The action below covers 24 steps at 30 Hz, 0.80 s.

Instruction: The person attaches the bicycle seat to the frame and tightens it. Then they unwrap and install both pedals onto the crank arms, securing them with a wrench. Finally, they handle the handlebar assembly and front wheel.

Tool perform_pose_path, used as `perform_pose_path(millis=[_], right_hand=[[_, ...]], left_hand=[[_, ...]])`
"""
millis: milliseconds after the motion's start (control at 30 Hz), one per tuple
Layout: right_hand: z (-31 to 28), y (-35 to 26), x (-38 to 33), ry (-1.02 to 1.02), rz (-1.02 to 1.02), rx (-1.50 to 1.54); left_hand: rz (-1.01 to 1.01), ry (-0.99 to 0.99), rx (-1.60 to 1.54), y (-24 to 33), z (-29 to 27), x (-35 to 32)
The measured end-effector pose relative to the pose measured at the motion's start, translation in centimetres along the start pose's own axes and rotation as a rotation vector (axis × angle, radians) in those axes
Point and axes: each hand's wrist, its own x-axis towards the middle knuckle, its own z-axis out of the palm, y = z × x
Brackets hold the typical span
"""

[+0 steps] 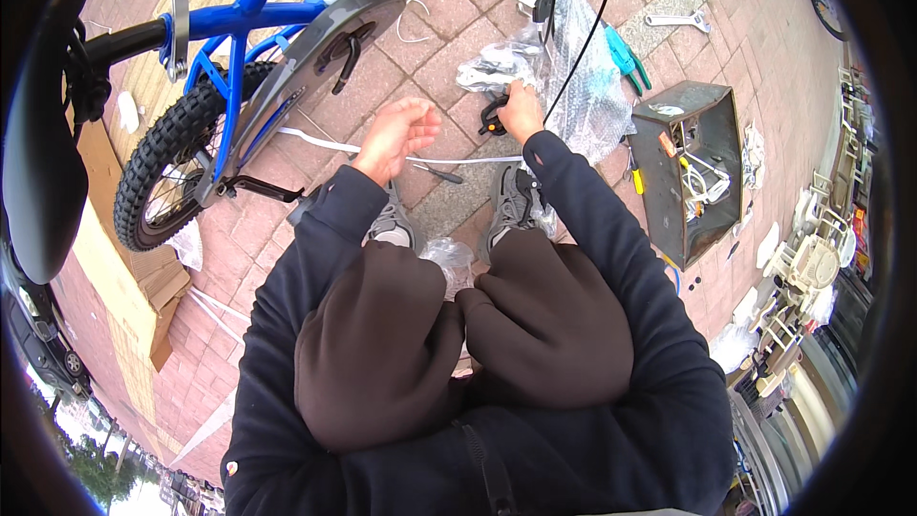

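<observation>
Grips black part (491, 118) in curled right hand (522, 113) over brick paving (435, 76), just beside clear plastic (499, 67), and holds left hand (396, 137) half-open and empty near blue bicycle (298, 76).

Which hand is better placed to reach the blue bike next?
Probably the left hand: it looks open and empty, and is nearer the blue bike. The right hand is farther off, at a black part.

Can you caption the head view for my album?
Right hand at a curved black part, left hand empty, blue-framed bicycle nearby.
</observation>
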Motion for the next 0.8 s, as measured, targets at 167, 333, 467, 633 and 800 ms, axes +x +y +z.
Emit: perform_pose_path(millis=[167, 333, 467, 633, 800], right_hand=[[-1.3, -0.1, 0.6, -0.155, -0.028, 0.085], [-3.3, -2.6, -1.5, -0.44, 0.276, 1.009], [-5.5, -5.7, -4.0, -0.482, 0.136, 1.371], [-7.6, -7.5, -4.8, -0.525, 0.097, 1.451], [-7.7, -7.8, -5.6, -0.587, 0.104, 1.506]], left_hand=[[-0.103, 0.037, 0.005, -2.4, -0.5, 1.0], [0.091, 0.287, 0.033, -2.7, 0.3, 1.3], [0.38, 0.082, -0.051, -0.7, -0.1, 1.2], [0.553, 0.018, 0.206, 1.2, -0.7, 0.6], [0.513, 0.015, 0.253, 1.6, -0.9, -0.2]])
